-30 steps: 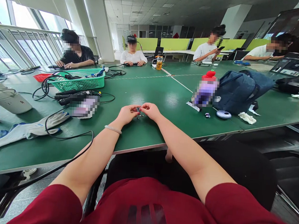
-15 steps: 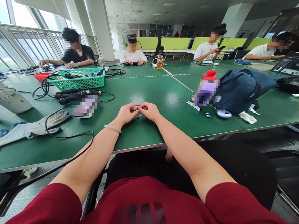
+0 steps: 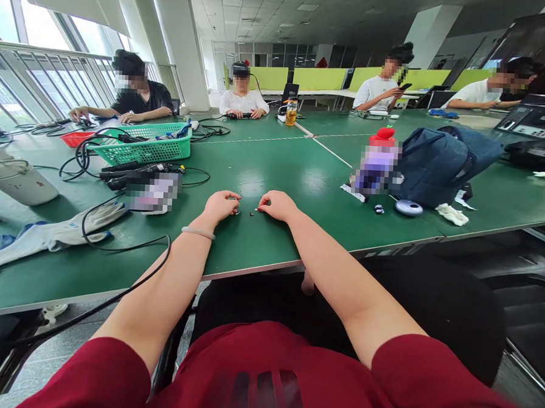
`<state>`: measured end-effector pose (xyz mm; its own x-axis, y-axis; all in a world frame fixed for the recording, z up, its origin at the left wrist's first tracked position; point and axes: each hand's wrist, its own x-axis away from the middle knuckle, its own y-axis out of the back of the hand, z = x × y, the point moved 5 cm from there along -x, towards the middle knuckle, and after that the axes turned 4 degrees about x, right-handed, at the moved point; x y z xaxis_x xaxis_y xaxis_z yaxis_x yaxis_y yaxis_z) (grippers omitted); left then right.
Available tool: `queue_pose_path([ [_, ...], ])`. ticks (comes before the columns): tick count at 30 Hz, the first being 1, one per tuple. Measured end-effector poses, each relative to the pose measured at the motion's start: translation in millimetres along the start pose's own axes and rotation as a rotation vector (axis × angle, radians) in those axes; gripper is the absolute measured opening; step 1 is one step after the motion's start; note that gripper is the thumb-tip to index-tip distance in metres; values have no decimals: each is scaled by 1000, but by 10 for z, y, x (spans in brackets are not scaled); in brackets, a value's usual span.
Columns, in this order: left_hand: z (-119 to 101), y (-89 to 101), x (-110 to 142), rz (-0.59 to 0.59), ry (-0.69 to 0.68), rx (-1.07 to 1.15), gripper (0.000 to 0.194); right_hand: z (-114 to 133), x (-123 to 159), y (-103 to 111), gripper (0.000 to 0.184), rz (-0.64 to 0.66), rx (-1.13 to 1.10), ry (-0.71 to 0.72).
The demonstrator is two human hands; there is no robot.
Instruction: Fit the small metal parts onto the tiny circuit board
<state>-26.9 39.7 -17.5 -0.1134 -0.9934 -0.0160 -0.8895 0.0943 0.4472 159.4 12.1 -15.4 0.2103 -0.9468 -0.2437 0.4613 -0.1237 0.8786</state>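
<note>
My left hand [image 3: 223, 206] rests low over the green table [image 3: 252, 248] with its fingers closed. Specks of something small, dark and whitish show at its fingertips, but the fingers hide most of it. A short gap to the right, my right hand [image 3: 276, 205] is also closed, thumb and fingers pinched at the table top. A tiny light piece [image 3: 256, 210] lies at those fingertips; whether it is gripped or only touched is unclear. Between the hands sits a tiny dark piece [image 3: 252, 214], too small to name.
On the left are a green basket [image 3: 142, 148] of cables, a work glove [image 3: 61, 232], a white jug [image 3: 20, 181] and a black cable [image 3: 126, 291] beside my left forearm. A blue backpack [image 3: 439, 164] and a round lilac case [image 3: 408, 208] stand right. Several people sit around.
My hands were together around a small dark piece. They have parted: the left moved left, and the right dropped slightly to the tiny light piece on the table.
</note>
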Motion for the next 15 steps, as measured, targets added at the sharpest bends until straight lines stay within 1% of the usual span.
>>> queue_pose_path([
  [4,-127,-248,131,233,-78,165,25,24,3,1,8,-24,15,1],
  [5,-159,-281,156,262,-92,203,24,30,4,3,9,-30,12,7],
  [6,-183,-292,170,267,-106,225,23,37,6,7,9,-36,6,19],
  [8,-201,-256,163,222,-130,220,23,58,9,13,10,-44,-20,55],
  [12,-131,-98,72,66,-143,121,22,117,15,-2,10,6,-69,139],
  [15,-62,-47,16,23,-134,65,21,137,18,-21,8,54,-61,153],
])
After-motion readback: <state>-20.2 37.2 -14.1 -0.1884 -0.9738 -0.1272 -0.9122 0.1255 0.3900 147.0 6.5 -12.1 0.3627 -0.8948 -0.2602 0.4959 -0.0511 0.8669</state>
